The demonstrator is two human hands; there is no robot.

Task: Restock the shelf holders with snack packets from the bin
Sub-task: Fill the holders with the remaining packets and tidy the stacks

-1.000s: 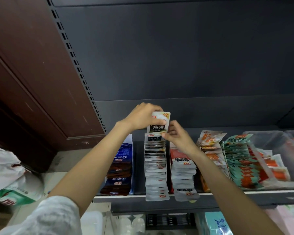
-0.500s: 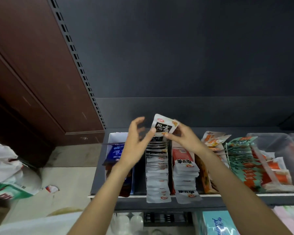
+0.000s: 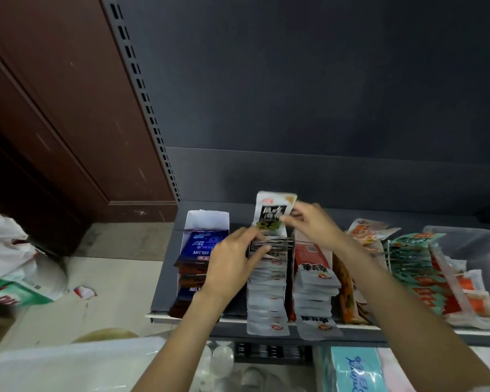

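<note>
- Well to the left of my left grip (image 3: 232, 261), a white bin (image 3: 68, 360) sits low at the frame's bottom edge; I take it for the stock bin, though I cannot see any packets in it from here.
- Just left of that grip stands a white card holder (image 3: 207, 219) with dark blue packets (image 3: 201, 247) leaning in it.
- My left grip is curled narrow around the back of the row of white packets (image 3: 267, 295), fingers pressing the stack forward, seemingly to open a gap behind it.
- Just above and right of the left grip, the white and black packet (image 3: 274, 210) stands upright at the back of that row, its lower edge down among the others.
- My right grip (image 3: 311, 224) pinches this packet's right edge between thumb and fingertips.
- I judge the packet light, thin and floppy, with a slick film skin; a pinch on the sealed edge is the firm place, since the filled middle would buckle or slide.
- The risk I see: the row springs back and crumples it before it seats.
- Below the right grip lies a row of red and white packets (image 3: 314, 278); farther right, orange packets (image 3: 365, 233), then green ones (image 3: 413, 256) beside a clear tub (image 3: 470, 244).
</note>
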